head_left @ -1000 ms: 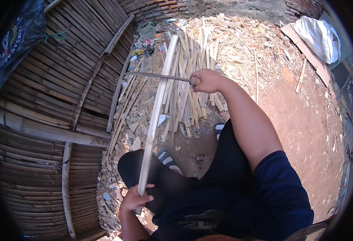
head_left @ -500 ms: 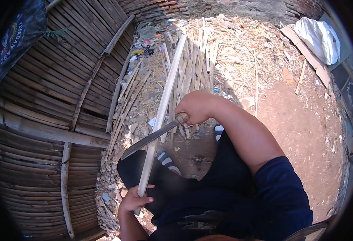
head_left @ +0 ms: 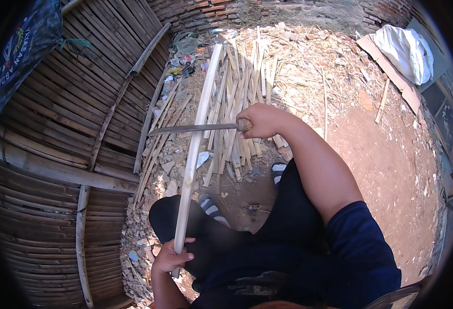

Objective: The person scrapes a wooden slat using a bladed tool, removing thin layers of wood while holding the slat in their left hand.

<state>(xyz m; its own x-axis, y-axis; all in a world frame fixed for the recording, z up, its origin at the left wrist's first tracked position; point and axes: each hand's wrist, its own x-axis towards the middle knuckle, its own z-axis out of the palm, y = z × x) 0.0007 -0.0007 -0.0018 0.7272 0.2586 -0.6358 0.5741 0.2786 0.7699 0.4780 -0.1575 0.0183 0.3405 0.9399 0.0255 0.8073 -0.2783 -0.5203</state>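
1. Stick (head_left: 189,177) gripped in left hand (head_left: 171,256), near its lower end; running lengthwise away ahead, slightly rightward.
2. Knife (head_left: 216,126) gripped in right hand (head_left: 261,121); pointing left across stick, crossing nearer right hand than left; contact unclear.
3. Possibly in the way: leg (head_left: 165,212) beneath stick, just ahead of left hand.
4. Around: pile of sticks (head_left: 232,147) below and left of right hand, bamboo wall (head_left: 46,129) well left of left hand.

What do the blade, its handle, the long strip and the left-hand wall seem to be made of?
Blade: probably steel, dull grey and thin. Handle: likely wood, matte brown; the right hand hides most of it. Long strip: apparently split bamboo, pale and smooth, with a node-like mark partway along. Left-hand wall: probably weathered bamboo, dark brown slats with rounded poles across.
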